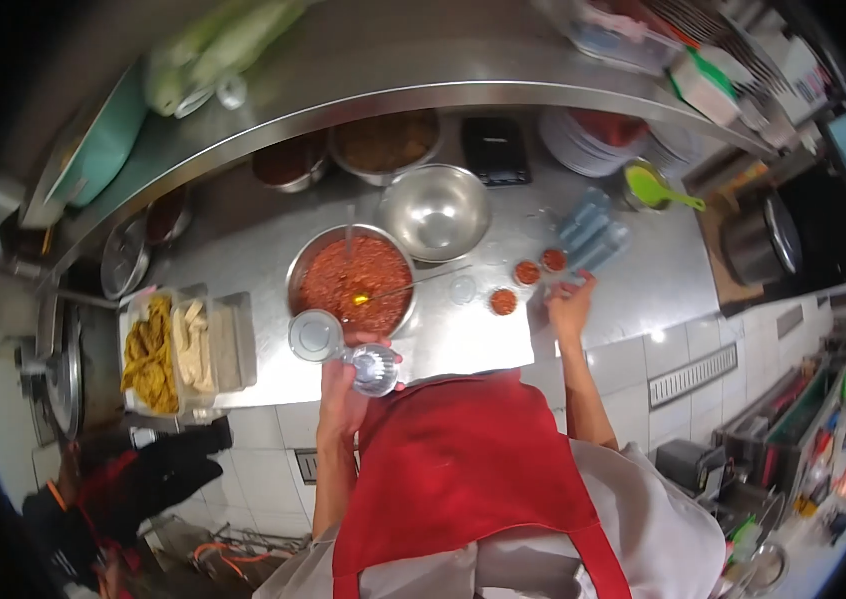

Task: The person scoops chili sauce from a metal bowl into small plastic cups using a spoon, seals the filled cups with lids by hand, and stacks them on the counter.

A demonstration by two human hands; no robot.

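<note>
My left hand (pixel 343 394) grips a clear plastic sauce cup (pixel 375 369), whose round lid (pixel 315 336) hangs open at its side. Just beyond it is a steel bowl (pixel 295 290) of red chili sauce (pixel 338 268); a thin-handled spoon lies in the sauce, by a yellow glint. On the right, my right hand (pixel 571 298) has its fingers curled by the stacked clear plastic cups (pixel 591 235); what is in them, if anything, is hidden. Small sauce-filled cups (pixel 503 300) stand left of that hand. Near them a clear round lid or cup (pixel 462 291) lies on the counter.
Behind the sauce stands a shiny steel bowl (pixel 436 212), with a black scale (pixel 495 152) and plates (pixel 575 150) further back. Food tubs (pixel 235 344) sit at the left edge. A steel shelf (pixel 423 98) overhangs the back. Someone in dark clothes (pixel 133 489) is at lower left.
</note>
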